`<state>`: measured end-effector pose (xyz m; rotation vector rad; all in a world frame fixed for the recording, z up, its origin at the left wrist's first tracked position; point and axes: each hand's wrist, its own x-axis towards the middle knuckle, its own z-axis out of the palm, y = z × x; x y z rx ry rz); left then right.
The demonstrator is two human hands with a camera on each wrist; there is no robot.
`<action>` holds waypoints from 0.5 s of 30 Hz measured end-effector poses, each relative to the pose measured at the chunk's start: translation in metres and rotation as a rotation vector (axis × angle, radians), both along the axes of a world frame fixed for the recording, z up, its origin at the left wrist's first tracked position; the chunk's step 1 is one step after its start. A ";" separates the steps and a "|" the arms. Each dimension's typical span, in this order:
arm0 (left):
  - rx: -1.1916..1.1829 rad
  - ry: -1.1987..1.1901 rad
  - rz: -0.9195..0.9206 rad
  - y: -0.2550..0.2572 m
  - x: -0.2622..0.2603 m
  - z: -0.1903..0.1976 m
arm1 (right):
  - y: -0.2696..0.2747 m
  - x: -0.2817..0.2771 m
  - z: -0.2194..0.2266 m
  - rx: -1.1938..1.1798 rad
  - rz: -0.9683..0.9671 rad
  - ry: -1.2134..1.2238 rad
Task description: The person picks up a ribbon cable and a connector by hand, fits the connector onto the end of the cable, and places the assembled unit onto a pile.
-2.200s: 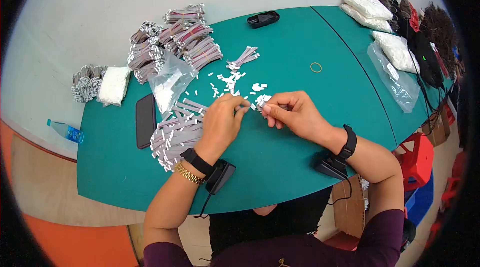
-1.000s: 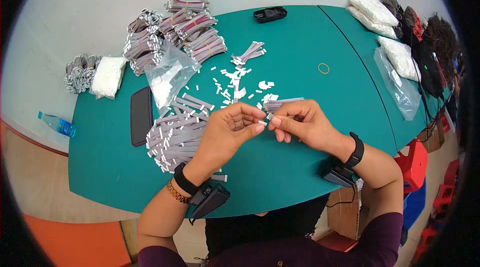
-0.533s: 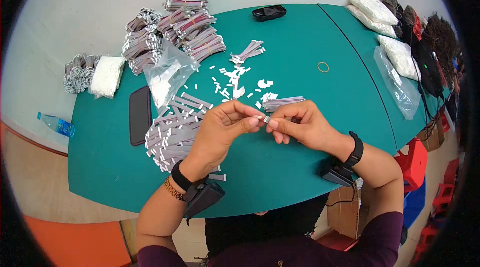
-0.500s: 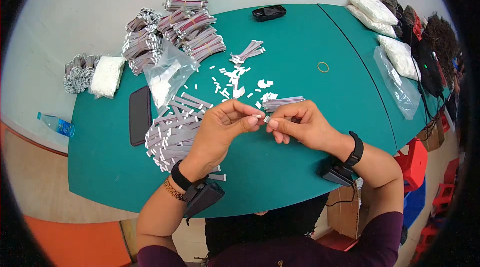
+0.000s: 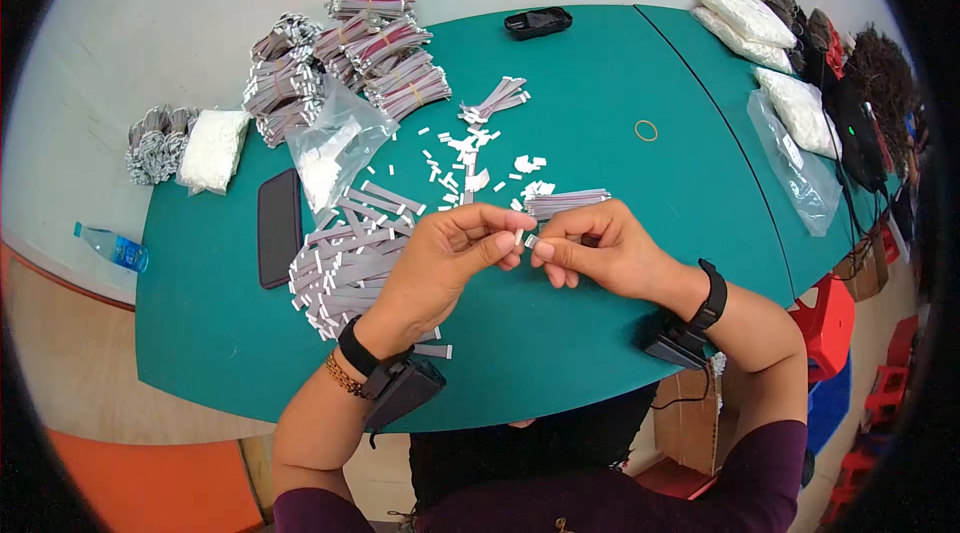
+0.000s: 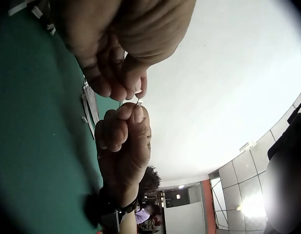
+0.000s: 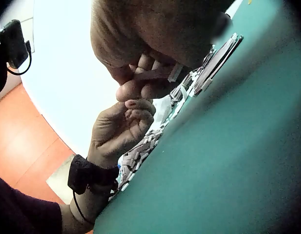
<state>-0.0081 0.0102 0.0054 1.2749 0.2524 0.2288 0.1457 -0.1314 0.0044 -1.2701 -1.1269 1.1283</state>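
My left hand point(image 5: 435, 258) pinches a small white plastic piece point(image 5: 518, 235) between thumb and fingertips. Facing it, my right hand point(image 5: 610, 248) pinches a short grey flat ribbon cable point(image 7: 153, 74), its white connector end point(image 5: 531, 242) poking out toward the left fingertips. In the right wrist view the cable runs across the curled fingers to another white connector point(image 7: 176, 73). The two hands' fingertips nearly meet above the green table. Just beyond the right hand lies a neat stack of ribbon cables point(image 5: 568, 203).
Loose ribbon cables point(image 5: 345, 278) pile up left of the hands. Small white pieces point(image 5: 465, 158) lie scattered beyond them, near a clear bag point(image 5: 335, 153). Banded cable bundles point(image 5: 385, 63), a dark phone-like slab point(image 5: 279, 228) and a rubber band point(image 5: 646, 131) sit farther out.
Both hands have drawn back from the scattered white pieces, and the cable stack now shows beyond the right hand. Lately the white piece has turned more upright in the left fingertips.
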 end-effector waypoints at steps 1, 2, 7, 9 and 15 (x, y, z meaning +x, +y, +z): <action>-0.007 0.003 -0.004 0.000 0.000 0.001 | 0.000 0.000 -0.001 0.000 0.003 0.002; -0.014 0.005 -0.007 -0.001 0.000 0.002 | 0.000 0.000 -0.001 0.000 0.005 0.003; -0.038 0.005 -0.011 -0.001 0.001 0.000 | 0.000 0.000 0.000 -0.011 0.005 -0.006; -0.027 0.008 -0.007 -0.001 0.001 -0.001 | 0.000 -0.001 0.001 -0.010 0.005 -0.017; -0.018 -0.001 -0.004 -0.002 0.001 -0.001 | 0.000 -0.002 0.002 -0.013 0.006 -0.024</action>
